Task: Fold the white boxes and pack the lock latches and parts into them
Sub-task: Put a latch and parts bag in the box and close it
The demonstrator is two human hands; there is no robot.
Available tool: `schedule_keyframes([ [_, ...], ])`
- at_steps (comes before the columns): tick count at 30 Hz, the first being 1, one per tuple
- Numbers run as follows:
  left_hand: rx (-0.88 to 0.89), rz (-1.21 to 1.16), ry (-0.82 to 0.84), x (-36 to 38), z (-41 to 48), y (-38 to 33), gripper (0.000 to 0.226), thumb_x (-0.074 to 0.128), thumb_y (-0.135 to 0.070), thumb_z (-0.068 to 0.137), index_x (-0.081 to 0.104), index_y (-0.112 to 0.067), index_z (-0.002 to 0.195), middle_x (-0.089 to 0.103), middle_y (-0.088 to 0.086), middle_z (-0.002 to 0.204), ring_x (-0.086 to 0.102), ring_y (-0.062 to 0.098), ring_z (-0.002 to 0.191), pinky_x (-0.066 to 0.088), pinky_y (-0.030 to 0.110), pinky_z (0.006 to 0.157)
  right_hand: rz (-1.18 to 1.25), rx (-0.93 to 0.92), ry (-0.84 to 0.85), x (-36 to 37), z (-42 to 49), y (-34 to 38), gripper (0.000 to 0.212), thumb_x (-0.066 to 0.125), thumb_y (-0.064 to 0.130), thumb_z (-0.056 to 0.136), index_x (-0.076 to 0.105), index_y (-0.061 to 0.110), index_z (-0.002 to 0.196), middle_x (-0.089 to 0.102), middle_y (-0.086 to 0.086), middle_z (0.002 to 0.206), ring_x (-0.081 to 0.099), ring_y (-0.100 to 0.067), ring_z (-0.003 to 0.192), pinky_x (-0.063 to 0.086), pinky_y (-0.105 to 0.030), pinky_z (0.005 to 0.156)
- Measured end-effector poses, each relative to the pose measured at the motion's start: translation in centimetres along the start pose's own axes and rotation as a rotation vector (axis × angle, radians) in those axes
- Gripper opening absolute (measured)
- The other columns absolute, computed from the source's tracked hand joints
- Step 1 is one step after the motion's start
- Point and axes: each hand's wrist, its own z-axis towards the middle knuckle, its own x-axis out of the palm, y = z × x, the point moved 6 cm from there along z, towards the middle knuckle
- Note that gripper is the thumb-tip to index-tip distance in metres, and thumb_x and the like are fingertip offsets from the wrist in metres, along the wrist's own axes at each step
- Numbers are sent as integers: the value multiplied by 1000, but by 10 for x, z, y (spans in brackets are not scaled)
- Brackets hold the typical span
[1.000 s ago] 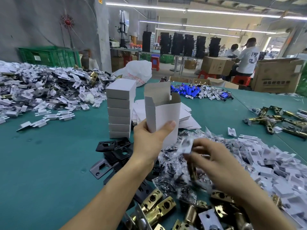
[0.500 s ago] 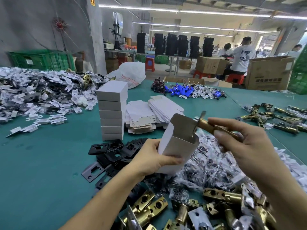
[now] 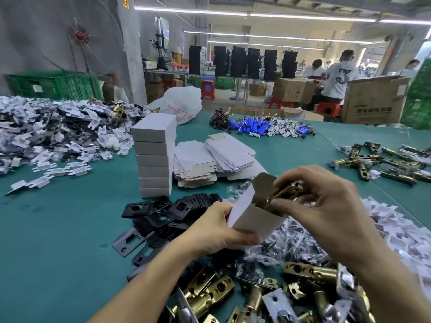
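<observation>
1. Head view: my left hand (image 3: 217, 231) grips the open white box (image 3: 251, 217) above the table (image 3: 58, 229).
2. My right hand (image 3: 326, 201) pinches a brass latch (image 3: 283, 193) at the box's mouth.

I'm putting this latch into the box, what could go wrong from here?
The latch, pinched in the right hand, sits at the white box's mouth and might snag its open flap and crease it. The left hand holds the box tilted; a hard push could slip it from that grip.
</observation>
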Motion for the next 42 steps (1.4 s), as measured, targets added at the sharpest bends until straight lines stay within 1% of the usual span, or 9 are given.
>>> schedule_keyframes([
  [4,14,16,1,2,1,1,24,85,-8,74,73,-13,94,72,0,89,67,10,84,56,26,72,-19,5,67,11,0,-2,31,82,22,76,73,46,93,61,14,90,60,-3,84,47,-16,72],
  [12,-22,-68,33,3,1,1,29,81,3,79,71,-10,103,73,-3,91,71,9,88,59,28,72,-149,10,117,24,-1,-6,22,77,19,83,77,32,101,72,17,91,60,3,82,43,-15,74],
  [16,-29,-75,24,2,1,1,29,80,5,79,70,-10,102,73,-4,88,72,10,87,59,27,71,-147,-5,139,26,-2,-5,23,74,18,86,77,35,101,60,39,77,56,14,81,37,-3,71],
  [20,-37,-73,-8,0,1,4,24,80,3,79,71,-11,96,73,-5,83,71,8,82,58,25,69,-257,-21,208,35,-3,-4,21,66,22,92,76,34,106,62,28,86,54,1,91,40,-10,81],
  [24,-27,-28,-103,-7,1,5,26,86,-19,74,76,-18,97,76,5,95,71,14,87,57,29,80,-210,3,-6,18,1,-6,16,69,18,89,76,28,99,64,20,100,55,1,98,35,-8,86],
  [27,-23,-141,-167,-12,0,3,28,87,-27,66,78,-29,93,77,1,99,73,15,94,59,27,79,-212,122,-128,-2,1,-21,14,67,18,91,74,25,99,67,12,99,60,-3,93,46,-23,87],
  [32,-8,-415,-154,-11,0,3,41,93,-22,52,80,-28,91,77,8,105,73,18,99,59,26,77,-455,488,9,-16,-11,-79,24,53,12,98,71,18,114,72,-1,112,60,-18,94,48,-34,89],
  [38,-36,-159,-127,-10,2,9,38,90,-9,61,79,-31,91,78,3,101,73,17,97,59,28,79,-743,804,242,-34,-7,-138,32,46,3,88,66,11,112,68,-13,101,64,-30,87,56,-42,84],
  [42,-24,-97,-139,-15,5,13,38,90,2,61,80,-24,87,78,5,96,74,17,92,57,24,75,-844,808,369,-35,6,-157,34,45,4,88,63,10,116,64,-15,117,59,-33,106,52,-43,91],
])
